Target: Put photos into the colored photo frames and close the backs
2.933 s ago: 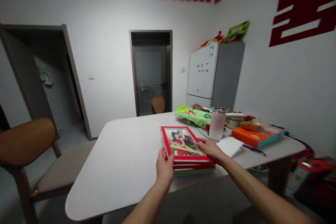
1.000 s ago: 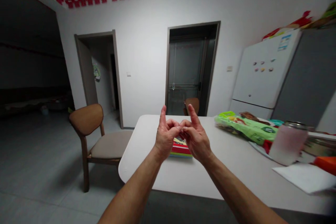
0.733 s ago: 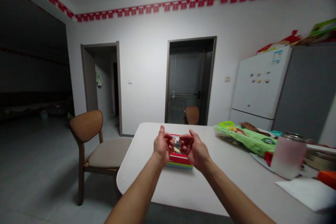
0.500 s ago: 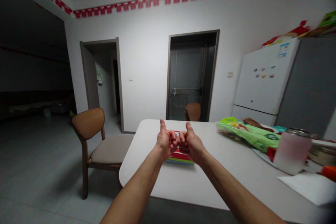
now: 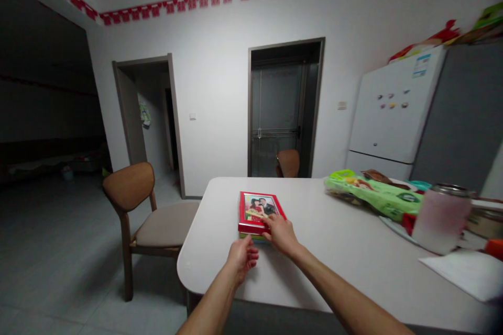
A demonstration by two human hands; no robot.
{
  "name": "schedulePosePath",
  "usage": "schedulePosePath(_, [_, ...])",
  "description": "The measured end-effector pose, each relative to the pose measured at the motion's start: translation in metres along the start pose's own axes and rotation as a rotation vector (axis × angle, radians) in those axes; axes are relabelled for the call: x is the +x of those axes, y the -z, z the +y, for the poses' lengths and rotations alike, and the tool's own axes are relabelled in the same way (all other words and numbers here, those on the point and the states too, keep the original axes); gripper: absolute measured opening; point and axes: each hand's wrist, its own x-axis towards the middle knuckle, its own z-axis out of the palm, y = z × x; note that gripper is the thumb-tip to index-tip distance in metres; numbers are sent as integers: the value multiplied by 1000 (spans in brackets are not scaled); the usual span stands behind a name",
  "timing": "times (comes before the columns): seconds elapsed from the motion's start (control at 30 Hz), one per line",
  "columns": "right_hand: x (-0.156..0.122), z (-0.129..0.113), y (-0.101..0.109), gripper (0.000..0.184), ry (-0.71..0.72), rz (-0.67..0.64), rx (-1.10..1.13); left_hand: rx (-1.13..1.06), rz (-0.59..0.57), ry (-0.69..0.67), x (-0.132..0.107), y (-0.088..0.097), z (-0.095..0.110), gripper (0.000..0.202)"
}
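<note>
On the white table (image 5: 334, 241), red-bordered photo book (image 5: 257, 208)

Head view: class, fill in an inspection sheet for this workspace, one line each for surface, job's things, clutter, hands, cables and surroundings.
Surface: white table with rounded corners, mostly bare at the near end.
Job's things: stack of books with a red-bordered cover, lying flat near the table's left end.
Clutter: green packet, pink jar with a metal lid and white sheet, all at the right.
Hands: right hand rests on the stack's near right corner, grip unclear; left hand is loosely open by the near edge and holds nothing.
Cables: nothing seen.
Surroundings: wooden chair at the left, fridge at the right, dark doorway behind.
</note>
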Motion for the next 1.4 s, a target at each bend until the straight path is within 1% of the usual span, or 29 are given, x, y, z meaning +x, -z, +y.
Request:
schedulePosePath(0.07, [-9,-1,-5,26,48,-32,-46,-39,35,-48,6,1,-13,35])
schedulePosePath(0.17, [-25,-12,-8,28,138,-92,-79,-112,50,-192,9,-7,-22,34])
schedulePosePath(0.23, [-36,-19,-5,29,189,-122,-26,-145,66,-307,6,-12,-23,34])
schedulePosePath(0.27, [-41,-23,-1,30,191,-112,39,-150,79,-357,2,-14,-22,35])
schedulePosePath(0.3, [-45,-26,4,31,167,-82,128,-145,92,-398,-3,-16,-21,35])
schedulePosePath(0.33, [-48,-28,11,34,112,-38,236,-133,102,-430,-10,-16,-20,36])
schedulePosePath(0.4, [-53,-33,26,45,-59,46,488,-99,109,-481,-30,-15,-16,35])
schedulePosePath(0.47, [-60,-37,43,57,-250,76,744,20,93,-572,-56,-12,-9,32])
schedulePosePath(0.53, [-71,-42,58,62,-384,76,975,312,40,-752,-84,-10,-3,30])
schedulePosePath(0.57, [-79,-43,65,63,-416,70,1079,465,2,-857,-97,-10,-1,30])
schedulePosePath(0.63, [-96,-45,73,62,-454,36,1247,763,-124,-1134,-116,-9,-2,37])
schedulePosePath(0.7, [-114,-43,77,62,-502,-49,1335,995,-229,-1407,-126,-8,-10,45])
schedulePosePath(0.73, [-121,-40,77,62,-541,-105,1343,1085,-246,-1505,-127,-8,-16,47])
schedulePosePath(0.77, [-127,-37,76,61,-585,-164,1338,1156,-241,-1566,-127,-8,-22,46])
schedulePosePath(0.83, [-134,-28,70,56,-661,-271,1326,1253,-191,-1614,-122,-7,-36,41])
schedulePosePath(0.9, [-136,-19,60,52,-698,-313,1324,1324,-159,-1647,-113,-5,-49,35])
schedulePosePath(0.93, [-135,-14,55,50,-692,-304,1318,1352,-140,-1672,-109,-5,-56,33])
schedulePosePath(1.0, [-131,-3,43,46,-636,-254,1266,1385,-68,-1735,-99,-3,-67,29])
schedulePosePath(1.1, [-121,16,26,42,-524,-194,1076,1409,39,-1783,-87,-3,-82,28])
schedulePosePath(1.2, [-112,35,13,44,-425,-137,766,1456,57,-1751,-79,-5,-92,29])
schedulePosePath(1.27, [-108,44,8,43,-389,-107,551,1483,53,-1721,-75,-7,-96,28])
schedulePosePath(1.33, [-105,50,4,42,-361,-102,400,1525,27,-1673,-73,-8,-98,28])
schedulePosePath(1.4, [-102,53,1,42,-326,-85,298,1595,-21,-1576,-69,-9,-99,27])
